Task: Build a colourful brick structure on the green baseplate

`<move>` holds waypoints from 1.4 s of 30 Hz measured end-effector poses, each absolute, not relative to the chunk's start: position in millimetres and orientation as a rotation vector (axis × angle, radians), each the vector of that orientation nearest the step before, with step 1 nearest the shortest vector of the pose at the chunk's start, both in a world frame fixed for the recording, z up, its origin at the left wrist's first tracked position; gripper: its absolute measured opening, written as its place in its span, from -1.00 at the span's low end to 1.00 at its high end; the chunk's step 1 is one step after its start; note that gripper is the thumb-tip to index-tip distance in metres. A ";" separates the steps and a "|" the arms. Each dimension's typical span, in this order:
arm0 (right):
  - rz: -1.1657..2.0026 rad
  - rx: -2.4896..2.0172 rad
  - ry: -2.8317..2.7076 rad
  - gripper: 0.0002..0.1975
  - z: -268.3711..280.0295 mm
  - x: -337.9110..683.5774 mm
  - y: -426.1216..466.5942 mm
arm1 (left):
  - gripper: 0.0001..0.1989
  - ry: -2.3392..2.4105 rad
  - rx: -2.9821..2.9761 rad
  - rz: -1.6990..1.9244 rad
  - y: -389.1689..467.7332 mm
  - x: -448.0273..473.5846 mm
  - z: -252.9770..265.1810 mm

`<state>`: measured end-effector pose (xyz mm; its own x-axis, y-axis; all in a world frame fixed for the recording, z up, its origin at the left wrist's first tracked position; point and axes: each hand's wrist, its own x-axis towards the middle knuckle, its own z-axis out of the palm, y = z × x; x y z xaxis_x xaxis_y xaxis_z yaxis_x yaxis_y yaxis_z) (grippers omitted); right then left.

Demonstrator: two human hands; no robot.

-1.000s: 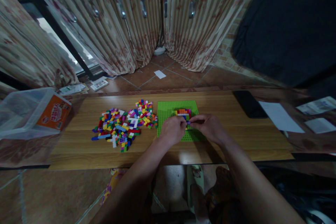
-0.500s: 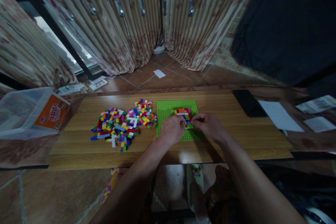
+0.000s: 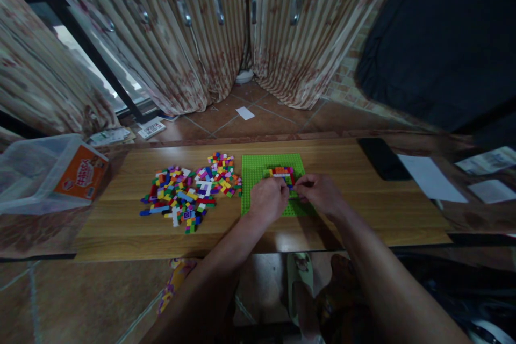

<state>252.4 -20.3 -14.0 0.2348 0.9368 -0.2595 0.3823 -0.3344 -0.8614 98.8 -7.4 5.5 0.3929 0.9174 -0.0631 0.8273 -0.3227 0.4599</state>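
A green studded baseplate [image 3: 250, 164] lies on the wooden table, and on it stands a low frame of toy bricks [image 3: 282, 170] in red, orange, white, yellow and blue. My left hand [image 3: 269, 197] is curled at the frame's near left side, fingers closed; whatever they grip is hidden. Across from it, my right hand [image 3: 318, 191] has thumb and forefinger pinched together at the frame's right side. Anything between those fingertips is too small to make out. Both hands hide the near part of the frame.
Left of the baseplate, loose toy bricks [image 3: 177, 191] are heaped on the table [image 3: 363, 209]. A black phone-like slab [image 3: 382, 158] and white paper [image 3: 431, 177] lie at the right. A clear plastic bin [image 3: 36, 172] with an orange label stands beyond the table's left end.
My left hand has shifted slightly to the right, closer to my right hand, and covers more of the brick frame. My right hand stays nearly in place.
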 end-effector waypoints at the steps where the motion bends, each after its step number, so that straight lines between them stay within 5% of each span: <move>1: 1.062 -1.850 -1.195 -0.98 -13.7 251.4 -20.1 | -0.69 1.507 2.237 0.287 -7.7 99.0 5.5; 23: 0.911 -1.666 -0.915 -0.76 -1.0 255.2 -18.8 | -0.72 1.710 1.970 0.752 35.9 5.2 21.8; 42: 0.637 -1.883 -1.328 -0.62 -4.7 253.1 -20.6 | -0.62 2.141 1.945 0.293 34.8 -70.6 22.0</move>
<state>253.1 -20.6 -4.7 0.3431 0.9392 0.0157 0.5758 -0.1971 -0.7935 -70.6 34.8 22.0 -0.0897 0.9953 -0.0375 0.9485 0.0968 0.3017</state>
